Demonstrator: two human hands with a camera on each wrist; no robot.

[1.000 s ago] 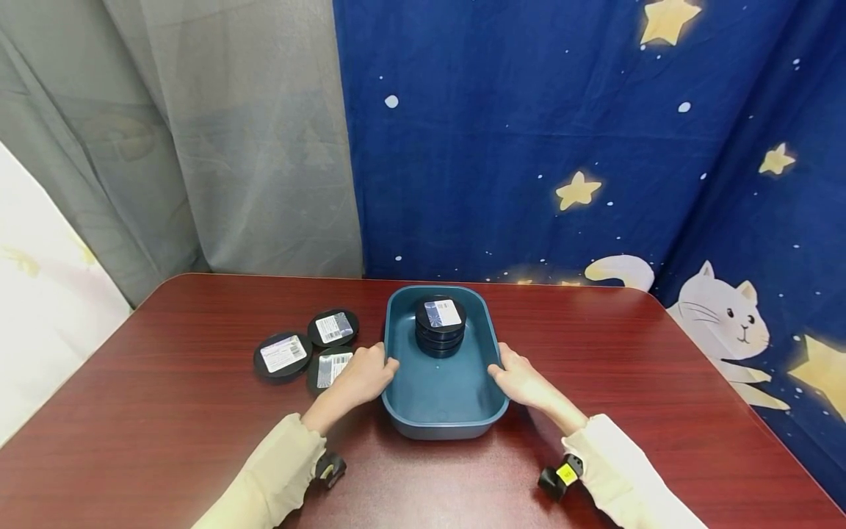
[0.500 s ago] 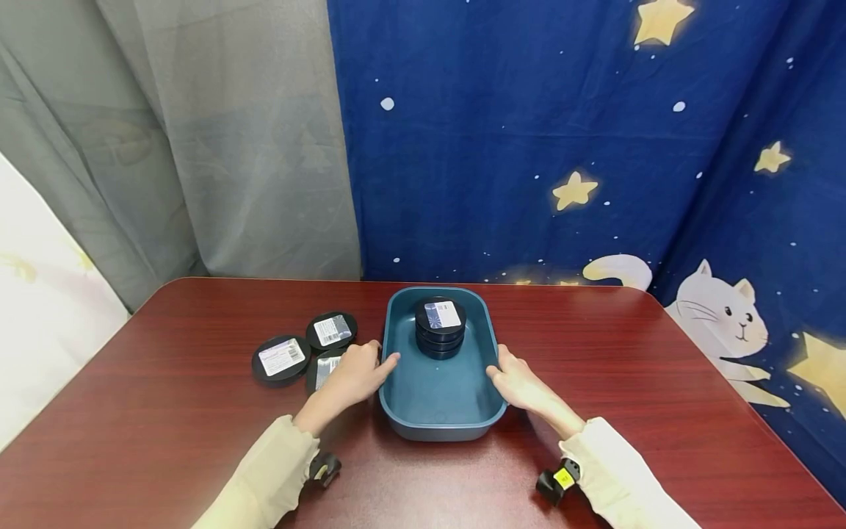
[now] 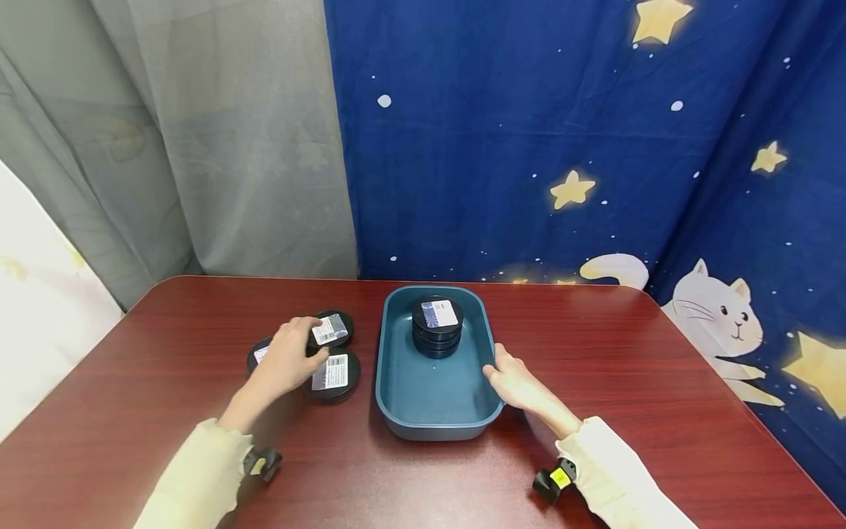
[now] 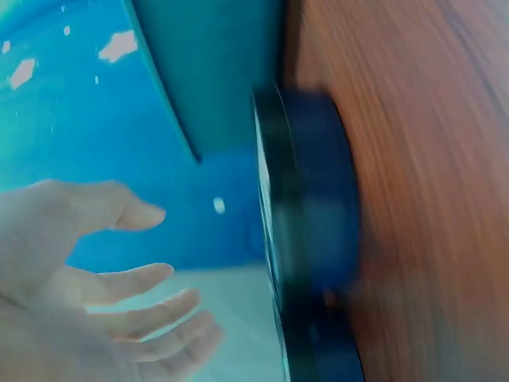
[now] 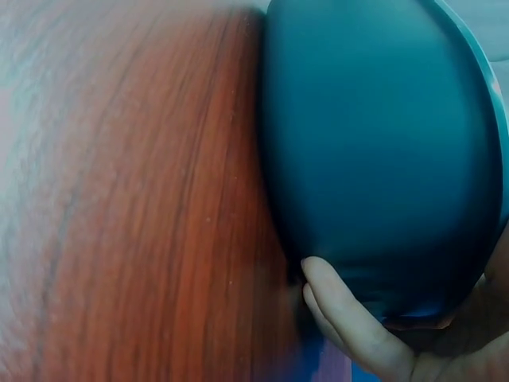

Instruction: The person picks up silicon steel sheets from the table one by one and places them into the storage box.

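A blue-grey rectangular plastic tub (image 3: 439, 397) stands on the table, with a stack of flat, round black containers (image 3: 438, 334) at its far end. My right hand (image 3: 518, 383) holds the tub's right side, thumb over the rim and fingers against the outer wall. My left hand (image 3: 283, 360) is left of the tub, fingers spread over several loose black containers. One labelled container (image 3: 333, 378) lies just right of it, another (image 3: 333, 328) by its fingertips, and a third (image 3: 256, 353) is partly hidden behind it. In the left wrist view, a gap separates the hand from the nearest container (image 4: 318, 191).
The reddish-brown wooden table (image 3: 608, 353) extends on both sides of the tub. Behind its far edge hang a grey curtain (image 3: 258, 147) and a blue starry curtain (image 3: 476, 147).
My left hand has let go of the tub's left rim and moved left over the loose containers, uncovering the front one. My right hand stays on the tub's right side.
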